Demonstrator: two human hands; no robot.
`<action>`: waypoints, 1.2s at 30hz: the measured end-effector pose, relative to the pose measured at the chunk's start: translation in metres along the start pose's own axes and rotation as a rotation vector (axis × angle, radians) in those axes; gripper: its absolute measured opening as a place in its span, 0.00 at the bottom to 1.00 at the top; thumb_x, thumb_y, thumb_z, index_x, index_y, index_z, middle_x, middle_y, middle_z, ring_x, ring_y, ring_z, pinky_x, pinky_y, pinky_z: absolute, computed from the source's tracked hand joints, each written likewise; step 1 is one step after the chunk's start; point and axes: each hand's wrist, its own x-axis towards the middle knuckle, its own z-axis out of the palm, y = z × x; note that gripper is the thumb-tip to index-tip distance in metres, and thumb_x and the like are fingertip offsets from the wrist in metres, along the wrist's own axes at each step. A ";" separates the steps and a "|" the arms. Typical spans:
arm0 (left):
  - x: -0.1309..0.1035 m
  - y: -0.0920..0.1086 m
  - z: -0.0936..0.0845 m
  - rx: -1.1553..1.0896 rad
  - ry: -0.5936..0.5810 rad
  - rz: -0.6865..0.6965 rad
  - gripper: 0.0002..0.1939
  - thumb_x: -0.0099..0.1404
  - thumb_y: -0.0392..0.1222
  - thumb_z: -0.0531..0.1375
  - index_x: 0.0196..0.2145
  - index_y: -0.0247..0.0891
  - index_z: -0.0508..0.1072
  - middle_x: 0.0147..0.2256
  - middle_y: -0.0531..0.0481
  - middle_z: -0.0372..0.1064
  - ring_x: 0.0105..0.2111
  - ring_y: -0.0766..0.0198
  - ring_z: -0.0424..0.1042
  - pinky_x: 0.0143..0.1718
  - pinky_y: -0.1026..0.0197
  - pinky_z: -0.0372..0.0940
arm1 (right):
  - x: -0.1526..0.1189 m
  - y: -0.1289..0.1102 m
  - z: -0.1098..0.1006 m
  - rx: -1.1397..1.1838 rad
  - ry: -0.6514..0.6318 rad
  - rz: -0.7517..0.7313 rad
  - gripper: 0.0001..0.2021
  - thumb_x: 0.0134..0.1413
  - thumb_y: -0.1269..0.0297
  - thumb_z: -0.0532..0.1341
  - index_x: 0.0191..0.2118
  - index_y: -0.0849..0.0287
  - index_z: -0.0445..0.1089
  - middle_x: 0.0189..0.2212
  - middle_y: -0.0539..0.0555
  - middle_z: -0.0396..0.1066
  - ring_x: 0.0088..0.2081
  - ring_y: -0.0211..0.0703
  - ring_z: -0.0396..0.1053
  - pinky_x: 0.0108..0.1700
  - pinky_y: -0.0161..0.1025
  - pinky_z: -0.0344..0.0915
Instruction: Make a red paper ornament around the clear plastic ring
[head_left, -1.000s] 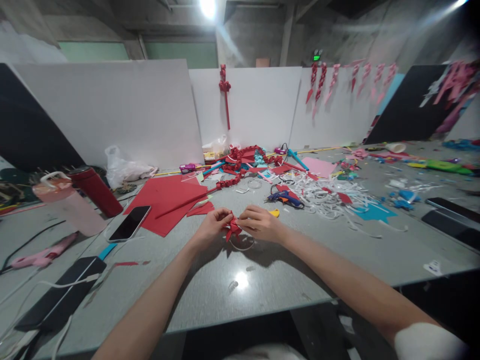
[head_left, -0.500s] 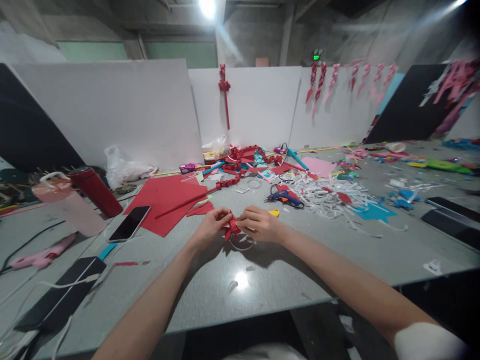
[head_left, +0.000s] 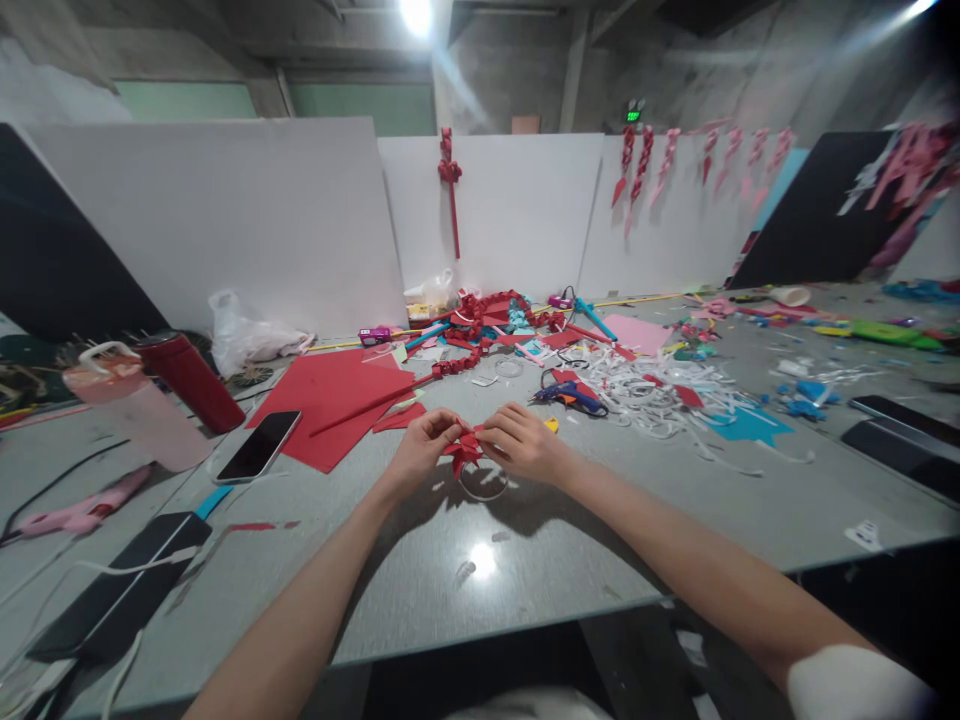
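Between my two hands is a small folded red paper piece (head_left: 466, 455) with pointed ends hanging down. My left hand (head_left: 426, 450) pinches its upper left side between thumb and fingers. From the other side my right hand (head_left: 521, 442) is closed on its right edge, with the fingertips partly hidden. A thin pale ring (head_left: 484, 482) shows just below the paper, over the grey tabletop. Behind my right hand a bit of a yellow object (head_left: 552, 425) peeks out.
A phone (head_left: 261, 447) and red paper sheets (head_left: 337, 385) lie to the left, near a pink bottle (head_left: 139, 410) and a red flask (head_left: 191, 385). A blue glue gun (head_left: 570, 396) and tangled white strips (head_left: 652, 390) lie right of centre. White boards (head_left: 495, 215) stand behind.
Both hands have shifted only slightly. The red paper has turned a little, and its hanging points now look more spread out.
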 end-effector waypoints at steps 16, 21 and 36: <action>0.000 -0.003 -0.001 0.002 -0.024 0.020 0.20 0.61 0.59 0.73 0.36 0.39 0.80 0.39 0.43 0.82 0.41 0.55 0.80 0.47 0.55 0.72 | -0.002 0.002 0.000 0.124 -0.066 -0.035 0.06 0.70 0.69 0.61 0.45 0.52 0.75 0.37 0.57 0.76 0.39 0.50 0.74 0.43 0.51 0.75; -0.003 0.002 -0.002 -0.030 0.025 0.066 0.16 0.62 0.53 0.74 0.38 0.40 0.79 0.43 0.43 0.83 0.46 0.53 0.80 0.53 0.52 0.72 | 0.000 -0.004 -0.010 0.274 0.051 0.136 0.12 0.68 0.70 0.61 0.53 0.54 0.74 0.45 0.60 0.77 0.46 0.52 0.75 0.48 0.51 0.77; -0.006 -0.006 -0.002 0.208 0.036 0.389 0.04 0.67 0.43 0.71 0.35 0.42 0.84 0.54 0.41 0.74 0.48 0.55 0.80 0.53 0.50 0.77 | -0.001 0.000 0.005 0.292 0.068 0.263 0.14 0.71 0.63 0.65 0.59 0.50 0.73 0.48 0.59 0.73 0.49 0.51 0.76 0.51 0.50 0.78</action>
